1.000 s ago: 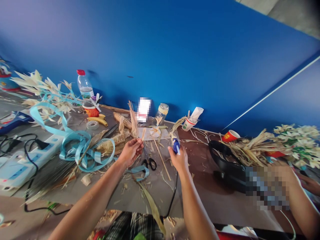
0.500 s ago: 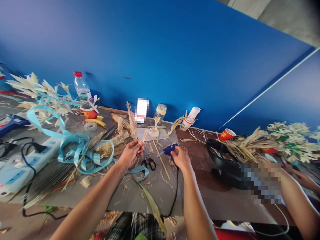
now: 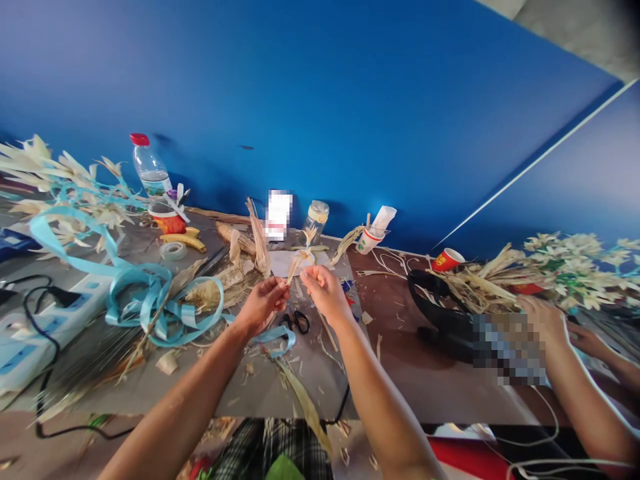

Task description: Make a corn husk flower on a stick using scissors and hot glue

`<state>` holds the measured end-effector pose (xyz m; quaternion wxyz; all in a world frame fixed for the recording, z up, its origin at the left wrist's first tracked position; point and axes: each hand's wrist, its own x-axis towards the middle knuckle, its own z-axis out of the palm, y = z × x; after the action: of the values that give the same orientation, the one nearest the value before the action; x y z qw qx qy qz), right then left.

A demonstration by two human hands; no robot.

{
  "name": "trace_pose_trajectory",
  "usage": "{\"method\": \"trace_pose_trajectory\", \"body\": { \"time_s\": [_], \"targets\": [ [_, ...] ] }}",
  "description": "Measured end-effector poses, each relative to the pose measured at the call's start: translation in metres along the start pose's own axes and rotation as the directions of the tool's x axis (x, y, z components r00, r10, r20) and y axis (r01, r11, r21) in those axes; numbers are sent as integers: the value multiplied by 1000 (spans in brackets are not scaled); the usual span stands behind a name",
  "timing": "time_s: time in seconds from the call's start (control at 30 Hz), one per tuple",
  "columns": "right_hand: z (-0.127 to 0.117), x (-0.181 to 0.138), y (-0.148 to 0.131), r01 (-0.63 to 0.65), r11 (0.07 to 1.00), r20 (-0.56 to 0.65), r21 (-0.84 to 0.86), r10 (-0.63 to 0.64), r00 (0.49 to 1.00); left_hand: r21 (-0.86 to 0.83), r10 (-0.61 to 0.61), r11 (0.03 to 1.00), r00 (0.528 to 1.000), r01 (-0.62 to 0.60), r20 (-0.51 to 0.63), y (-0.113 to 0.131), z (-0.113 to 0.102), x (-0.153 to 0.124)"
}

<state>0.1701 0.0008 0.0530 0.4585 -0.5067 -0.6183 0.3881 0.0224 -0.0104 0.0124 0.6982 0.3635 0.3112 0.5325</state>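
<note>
My left hand (image 3: 265, 305) pinches a pale strip of dried corn husk (image 3: 294, 269) between thumb and fingertips. My right hand (image 3: 326, 293) is raised close beside it, fingers drawn together near the strip; whether they hold anything is too small to make out. Behind my right wrist shows a bit of a blue glue gun (image 3: 346, 287) lying on the table, mostly hidden. Just beyond both hands, a husk flower (image 3: 310, 237) stands above white paper. Black-handled scissors (image 3: 301, 322) lie below my hands, beside a loop of light blue ribbon (image 3: 277, 341).
Tangled blue ribbon (image 3: 155, 300), a power strip (image 3: 60, 327) and a bottle (image 3: 150, 167) are on the left. A glass jar (image 3: 317, 217) and a paper cup (image 3: 370, 240) stand by the blue wall. At right, another person's hand (image 3: 545, 320) is near a black basin (image 3: 435, 310).
My right hand has let go of the glue gun and moved left to beside the husk strip. My left hand keeps its pinch. The whole view has shifted slightly.
</note>
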Motion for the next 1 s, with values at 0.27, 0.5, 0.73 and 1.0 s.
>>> {"method": "trace_pose_trajectory", "body": {
  "time_s": [0.27, 0.5, 0.73, 1.0],
  "targets": [
    [14, 13, 20, 27, 999, 62, -21, -26, 998, 53, -41, 998, 999, 42, -7, -5, 1, 2],
    [11, 11, 22, 64, 996, 47, -57, -61, 997, 11, -80, 997, 994, 79, 77, -7, 0, 2],
    [7, 7, 14, 107, 985, 53, -138, -101, 994, -55, -105, 992, 988, 111, 116, -2, 3, -2],
    [8, 3, 10, 131, 979, 34, -157, -127, 991, -39, -117, 992, 987, 122, 113, -3, 2, -1]
  ]
}}
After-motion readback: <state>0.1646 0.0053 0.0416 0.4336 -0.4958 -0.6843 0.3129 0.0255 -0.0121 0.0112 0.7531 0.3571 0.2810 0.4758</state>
